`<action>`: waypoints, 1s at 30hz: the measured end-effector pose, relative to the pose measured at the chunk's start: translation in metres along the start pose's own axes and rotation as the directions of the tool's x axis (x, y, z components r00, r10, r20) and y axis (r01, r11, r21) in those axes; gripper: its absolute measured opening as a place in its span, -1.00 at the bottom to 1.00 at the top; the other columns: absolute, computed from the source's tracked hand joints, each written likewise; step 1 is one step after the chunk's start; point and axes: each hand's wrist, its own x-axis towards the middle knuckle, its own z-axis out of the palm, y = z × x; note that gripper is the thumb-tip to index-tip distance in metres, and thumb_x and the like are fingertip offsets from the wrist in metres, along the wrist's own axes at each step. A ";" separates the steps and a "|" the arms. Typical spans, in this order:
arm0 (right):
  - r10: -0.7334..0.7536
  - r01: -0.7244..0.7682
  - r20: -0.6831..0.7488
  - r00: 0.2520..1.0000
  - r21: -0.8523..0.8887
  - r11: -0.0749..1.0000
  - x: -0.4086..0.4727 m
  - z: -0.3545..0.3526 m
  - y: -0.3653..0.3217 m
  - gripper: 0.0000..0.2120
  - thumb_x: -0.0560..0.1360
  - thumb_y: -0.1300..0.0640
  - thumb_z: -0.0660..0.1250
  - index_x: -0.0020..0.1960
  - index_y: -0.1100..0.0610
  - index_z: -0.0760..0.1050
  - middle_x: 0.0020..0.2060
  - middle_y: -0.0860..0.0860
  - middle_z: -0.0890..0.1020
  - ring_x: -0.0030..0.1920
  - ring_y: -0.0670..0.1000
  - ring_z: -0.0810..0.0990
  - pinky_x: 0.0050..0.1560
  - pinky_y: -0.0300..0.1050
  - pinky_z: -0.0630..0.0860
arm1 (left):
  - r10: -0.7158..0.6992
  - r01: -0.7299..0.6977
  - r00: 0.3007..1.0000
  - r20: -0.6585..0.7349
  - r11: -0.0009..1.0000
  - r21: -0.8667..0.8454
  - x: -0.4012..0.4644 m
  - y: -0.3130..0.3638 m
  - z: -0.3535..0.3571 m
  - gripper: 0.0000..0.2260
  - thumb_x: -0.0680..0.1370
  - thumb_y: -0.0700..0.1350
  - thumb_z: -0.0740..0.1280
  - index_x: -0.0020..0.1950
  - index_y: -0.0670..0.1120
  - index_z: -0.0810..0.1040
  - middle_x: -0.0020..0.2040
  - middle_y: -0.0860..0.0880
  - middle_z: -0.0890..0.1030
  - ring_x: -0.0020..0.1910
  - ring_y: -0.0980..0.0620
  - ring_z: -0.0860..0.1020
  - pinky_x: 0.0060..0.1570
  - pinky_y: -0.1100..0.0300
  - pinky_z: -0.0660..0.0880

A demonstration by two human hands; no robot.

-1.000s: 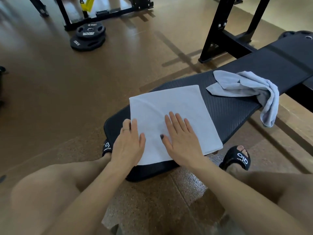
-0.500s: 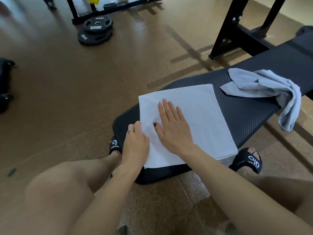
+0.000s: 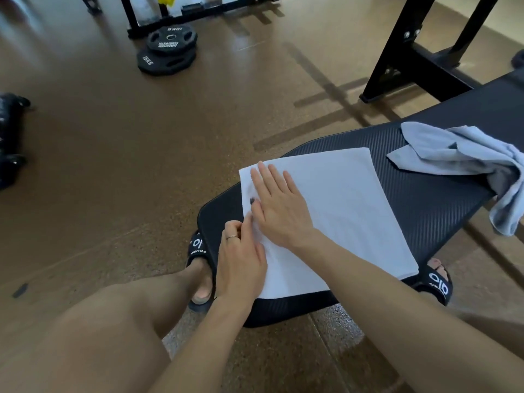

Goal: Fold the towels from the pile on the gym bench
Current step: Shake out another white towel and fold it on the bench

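A white towel [image 3: 348,205] lies flat, folded into a rectangle, on the near end of the black gym bench [image 3: 431,199]. My right hand [image 3: 279,205] presses flat on the towel's left part, fingers straight and pointing away from me. My left hand [image 3: 241,256] sits at the towel's left edge near the front corner, and its curled fingers pinch that edge. A crumpled grey towel [image 3: 459,148] lies further right on the bench, with one end hanging over the near side.
Black weight plates [image 3: 170,49] are stacked on the brown floor at the back. A black rack frame [image 3: 411,61] stands behind the bench. A dark object [image 3: 8,137] lies at the far left. My feet in black slides [image 3: 198,251] flank the bench end.
My right hand has slid leftward and away across the white towel toward its left edge. My left hand's fingers have curled onto the towel's edge. The camera has shifted left.
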 end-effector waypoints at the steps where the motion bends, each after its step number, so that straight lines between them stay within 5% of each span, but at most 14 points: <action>1: -0.028 0.028 0.020 0.999 -0.008 1.000 0.001 0.000 -0.001 -0.39 0.65 -0.06 -0.21 0.67 0.10 -0.09 0.66 0.04 -0.05 0.65 0.06 -0.12 0.62 0.11 -0.14 | 0.007 -0.007 1.000 0.002 1.000 0.014 0.001 0.000 0.001 -0.51 0.63 -0.18 0.15 0.58 -0.05 0.24 0.16 0.00 0.34 0.00 -0.01 0.44 -0.03 0.00 0.55; 4: -0.062 0.060 0.082 0.995 0.029 0.998 0.001 -0.001 -0.001 -0.43 0.69 -0.05 -0.19 0.67 0.08 -0.10 0.66 0.02 -0.08 0.65 0.04 -0.15 0.62 0.09 -0.18 | -0.035 0.034 0.999 0.039 0.999 0.020 0.002 0.001 -0.002 -0.52 0.63 -0.17 0.17 0.56 -0.09 0.23 0.23 -0.02 0.32 0.04 -0.04 0.44 0.00 -0.01 0.54; 6: 0.003 0.002 -0.045 0.999 0.106 0.994 0.004 -0.011 0.006 -0.45 0.69 0.00 -0.12 0.66 0.10 0.00 0.65 0.03 0.02 0.65 0.03 -0.05 0.62 0.03 -0.12 | -0.048 0.044 0.998 0.041 0.996 0.083 0.011 0.007 -0.006 -0.50 0.64 -0.13 0.18 0.57 -0.12 0.19 0.38 -0.09 0.29 0.18 -0.12 0.44 0.15 -0.05 0.51; 10: 0.080 -0.059 -0.171 0.982 0.124 0.991 0.016 -0.029 0.032 -0.38 0.62 -0.03 -0.17 0.64 0.12 0.06 0.64 0.06 0.12 0.63 0.05 0.05 0.60 0.01 -0.04 | 0.091 -0.090 0.996 0.010 0.957 0.274 0.062 0.033 -0.002 -0.44 0.69 -0.05 0.08 0.65 -0.17 0.03 0.65 -0.20 0.01 0.61 -0.16 0.08 0.59 -0.05 0.08; 16: 0.209 -0.211 0.046 0.977 0.023 0.977 0.003 -0.023 0.114 -0.42 0.70 -0.07 -0.12 0.67 0.09 -0.08 0.66 0.01 -0.06 0.64 0.00 -0.12 0.62 0.00 -0.18 | -0.020 -0.034 0.988 0.153 0.939 0.343 0.087 0.009 0.026 -0.40 0.69 0.17 -0.10 0.67 -0.04 -0.15 0.67 -0.07 -0.16 0.64 -0.05 -0.17 0.61 0.01 -0.16; 19: 0.291 -0.287 -0.047 0.955 0.083 0.954 -0.001 -0.030 0.137 -0.42 0.71 -0.07 -0.10 0.67 0.12 -0.08 0.65 0.02 -0.05 0.64 0.01 -0.12 0.61 -0.02 -0.18 | -0.004 -0.044 0.991 0.136 0.935 0.351 0.087 0.011 0.027 -0.40 0.69 0.17 -0.11 0.67 -0.04 -0.14 0.67 -0.06 -0.14 0.65 -0.05 -0.16 0.61 0.03 -0.17; 27: 0.409 -0.410 0.035 0.912 0.009 0.912 -0.034 -0.036 0.181 -0.35 0.66 -0.17 -0.16 0.66 0.11 -0.08 0.66 0.07 -0.04 0.65 0.05 -0.11 0.62 0.02 -0.15 | -0.015 -0.063 0.976 0.217 0.934 0.350 0.090 0.014 0.018 -0.38 0.69 0.19 -0.10 0.67 -0.04 -0.17 0.67 -0.11 -0.18 0.64 -0.10 -0.17 0.61 -0.01 -0.18; 30: 0.363 -0.362 -0.126 0.923 0.032 0.932 -0.053 -0.046 0.136 -0.27 0.60 -0.18 -0.19 0.63 0.22 0.06 0.62 0.16 0.13 0.63 0.15 0.07 0.62 0.07 -0.04 | -0.039 -0.039 0.963 0.265 0.958 0.283 0.103 0.013 0.006 -0.36 0.67 0.25 0.02 0.66 0.06 -0.14 0.65 -0.20 -0.14 0.63 -0.19 -0.07 0.59 -0.07 -0.09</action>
